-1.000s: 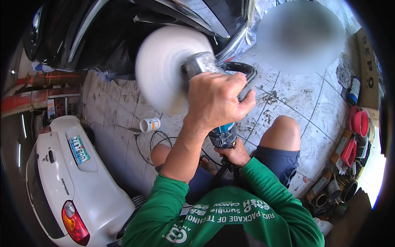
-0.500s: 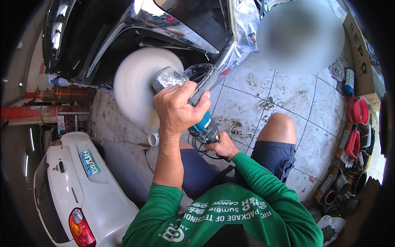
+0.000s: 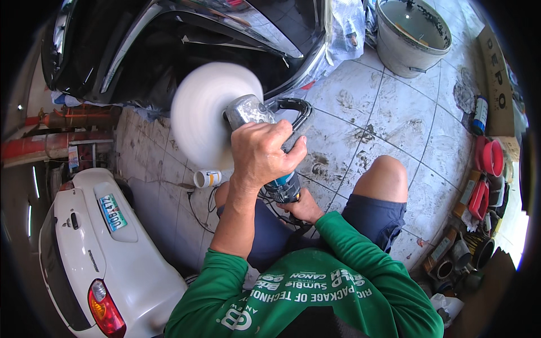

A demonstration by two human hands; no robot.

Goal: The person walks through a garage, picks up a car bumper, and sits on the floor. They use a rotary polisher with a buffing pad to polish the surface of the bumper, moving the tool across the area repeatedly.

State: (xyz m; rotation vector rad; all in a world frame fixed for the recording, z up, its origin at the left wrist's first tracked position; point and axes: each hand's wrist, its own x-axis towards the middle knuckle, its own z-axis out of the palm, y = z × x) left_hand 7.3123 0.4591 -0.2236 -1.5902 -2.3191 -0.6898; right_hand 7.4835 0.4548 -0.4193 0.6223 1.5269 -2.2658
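A teal and black power polisher (image 3: 283, 187) with a grey metal head is held in front of me, aslant. My left hand (image 3: 262, 151) is wrapped round the top of it, just behind the head, beside the black loop handle (image 3: 301, 108). Lower down, my right hand (image 3: 307, 207) grips its rear end; some of those fingers are hidden. The large round white polishing pad (image 3: 211, 107) is smeared by spinning. It stands in front of the glossy black car panel (image 3: 149, 62); whether they touch I cannot tell.
A white car (image 3: 135, 270) stands at the left. On the tiled floor are a white cup (image 3: 207, 178), a dark cord (image 3: 194, 208) and a grey bucket (image 3: 407, 53). Masking film (image 3: 344, 34) hangs from the black car's edge. Tools and cans (image 3: 462, 248) line the right.
Both hands and the polisher have moved to the right, carrying the spinning pad along the black panel. The view has shifted slightly. My grip looks the same.
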